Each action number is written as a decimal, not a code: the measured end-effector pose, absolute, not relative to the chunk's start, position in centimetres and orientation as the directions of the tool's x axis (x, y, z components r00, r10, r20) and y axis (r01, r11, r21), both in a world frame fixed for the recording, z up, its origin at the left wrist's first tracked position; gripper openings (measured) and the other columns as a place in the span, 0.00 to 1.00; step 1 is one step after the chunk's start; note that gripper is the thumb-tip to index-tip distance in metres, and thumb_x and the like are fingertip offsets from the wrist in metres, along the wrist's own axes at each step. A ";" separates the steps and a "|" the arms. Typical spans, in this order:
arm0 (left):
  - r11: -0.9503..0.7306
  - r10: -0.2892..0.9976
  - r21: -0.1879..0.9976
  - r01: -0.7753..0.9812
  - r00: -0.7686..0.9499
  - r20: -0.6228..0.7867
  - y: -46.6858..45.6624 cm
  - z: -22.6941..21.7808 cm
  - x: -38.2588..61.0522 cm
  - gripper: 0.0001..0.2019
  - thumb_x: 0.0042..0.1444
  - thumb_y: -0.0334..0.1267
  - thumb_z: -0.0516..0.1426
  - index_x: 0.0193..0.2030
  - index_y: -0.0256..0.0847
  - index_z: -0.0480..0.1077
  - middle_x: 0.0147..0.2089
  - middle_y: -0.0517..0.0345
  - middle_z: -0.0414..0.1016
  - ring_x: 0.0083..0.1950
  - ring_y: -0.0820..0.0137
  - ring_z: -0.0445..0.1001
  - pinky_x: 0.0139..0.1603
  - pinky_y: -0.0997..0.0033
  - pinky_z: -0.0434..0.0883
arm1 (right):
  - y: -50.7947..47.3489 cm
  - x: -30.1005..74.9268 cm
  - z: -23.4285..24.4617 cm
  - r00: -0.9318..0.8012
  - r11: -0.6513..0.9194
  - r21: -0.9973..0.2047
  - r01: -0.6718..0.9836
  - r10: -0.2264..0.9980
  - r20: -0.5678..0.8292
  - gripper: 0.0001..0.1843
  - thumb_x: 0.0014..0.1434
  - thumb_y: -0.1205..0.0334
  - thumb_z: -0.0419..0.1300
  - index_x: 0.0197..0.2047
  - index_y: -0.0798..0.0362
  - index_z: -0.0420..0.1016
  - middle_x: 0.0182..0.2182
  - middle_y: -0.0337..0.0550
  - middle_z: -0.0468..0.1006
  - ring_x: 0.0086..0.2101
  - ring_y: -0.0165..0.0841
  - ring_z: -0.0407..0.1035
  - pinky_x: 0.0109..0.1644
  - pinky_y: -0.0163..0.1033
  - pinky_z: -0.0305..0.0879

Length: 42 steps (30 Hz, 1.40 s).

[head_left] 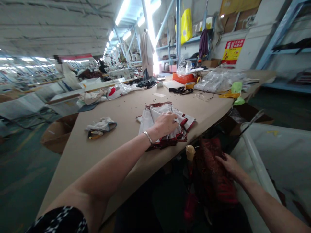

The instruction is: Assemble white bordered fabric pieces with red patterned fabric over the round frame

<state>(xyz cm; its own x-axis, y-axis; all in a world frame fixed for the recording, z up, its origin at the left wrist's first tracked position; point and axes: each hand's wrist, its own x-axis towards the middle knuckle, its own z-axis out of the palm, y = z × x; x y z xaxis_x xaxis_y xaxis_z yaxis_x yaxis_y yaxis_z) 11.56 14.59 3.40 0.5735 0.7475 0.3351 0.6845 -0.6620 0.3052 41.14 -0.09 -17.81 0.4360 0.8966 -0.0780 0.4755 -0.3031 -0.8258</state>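
Stack of white cloth pieces with dark red borders lies at twelve o'clock on the long tan table, with the left hand resting on it. The right hand, well apart, lies on crumpled dark red fabric at two o'clock, beside a white plastic bin.

The head-worn view looks forward and down from just above the person's forearms, close over the left hand on the work table and the right hand beyond its edge. Past the hands, the wide lens seems to bend the hall.
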 end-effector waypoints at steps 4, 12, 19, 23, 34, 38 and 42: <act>-0.668 0.742 0.242 0.703 0.604 0.291 15.2 3.2 12.2 0.07 0.49 0.32 0.54 0.29 0.40 0.75 0.35 0.51 0.75 0.39 0.64 0.72 0.47 0.67 0.68 | -0.4 41.2 -21.1 0.416 -0.404 -0.735 0.545 0.891 -0.182 0.29 0.47 0.46 0.59 0.48 0.56 0.74 0.47 0.57 0.77 0.48 0.50 0.72 0.54 0.51 0.65; -0.671 0.741 0.328 0.665 0.620 0.259 15.8 4.2 10.6 0.13 0.49 0.29 0.52 0.32 0.41 0.78 0.33 0.56 0.79 0.36 0.68 0.73 0.44 0.71 0.68 | -0.2 35.8 -9.5 0.265 -0.014 -0.975 0.222 0.963 0.047 0.23 0.53 0.44 0.60 0.45 0.50 0.74 0.42 0.47 0.80 0.43 0.41 0.73 0.48 0.43 0.67; -0.635 0.770 0.295 0.714 0.553 0.319 14.8 5.1 8.1 0.15 0.46 0.24 0.51 0.30 0.39 0.78 0.30 0.56 0.78 0.34 0.69 0.72 0.43 0.72 0.68 | -0.9 27.5 -1.2 0.002 0.306 -0.896 0.323 0.946 0.324 0.12 0.59 0.53 0.57 0.38 0.50 0.77 0.33 0.41 0.79 0.34 0.34 0.72 0.39 0.37 0.66; -0.603 0.775 0.286 0.744 0.462 0.432 12.9 6.2 5.8 0.12 0.47 0.26 0.51 0.31 0.39 0.76 0.29 0.56 0.76 0.32 0.69 0.71 0.40 0.71 0.67 | 2.0 23.6 0.5 -0.060 0.446 -0.796 0.408 0.884 0.464 0.13 0.59 0.57 0.56 0.44 0.52 0.75 0.39 0.44 0.78 0.38 0.35 0.72 0.42 0.38 0.67; -0.655 0.632 0.194 0.730 0.389 0.671 3.8 6.0 1.3 0.07 0.54 0.31 0.53 0.26 0.41 0.64 0.28 0.59 0.68 0.31 0.72 0.67 0.34 0.73 0.64 | 5.5 18.8 1.7 -0.241 0.420 -0.323 0.848 0.848 0.471 0.20 0.57 0.70 0.53 0.53 0.55 0.71 0.48 0.54 0.73 0.47 0.44 0.68 0.49 0.46 0.65; -0.629 0.649 0.270 0.729 0.301 0.699 0.6 2.8 -0.5 0.07 0.55 0.30 0.52 0.27 0.41 0.64 0.32 0.56 0.71 0.36 0.70 0.70 0.38 0.71 0.67 | 2.6 21.3 1.3 -0.135 0.294 -0.336 0.895 0.896 0.423 0.24 0.51 0.73 0.53 0.53 0.56 0.71 0.47 0.53 0.75 0.46 0.45 0.70 0.49 0.46 0.67; -0.482 0.839 0.590 0.648 0.146 0.525 -1.8 -2.0 0.1 0.05 0.50 0.28 0.53 0.29 0.41 0.67 0.30 0.58 0.70 0.31 0.70 0.69 0.34 0.71 0.67 | -1.5 22.8 -0.7 -0.136 0.425 -0.477 0.769 0.839 0.528 0.28 0.53 0.75 0.49 0.57 0.56 0.65 0.49 0.49 0.76 0.48 0.39 0.70 0.53 0.42 0.66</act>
<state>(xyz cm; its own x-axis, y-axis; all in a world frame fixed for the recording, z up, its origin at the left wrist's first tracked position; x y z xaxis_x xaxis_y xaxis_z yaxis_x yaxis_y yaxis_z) 0.10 -1.84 -2.01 0.1456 0.8386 0.5250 0.6479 -0.4818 0.5900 22.80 -1.46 -0.66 -0.1359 0.8385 0.5277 0.7694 0.4249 -0.4770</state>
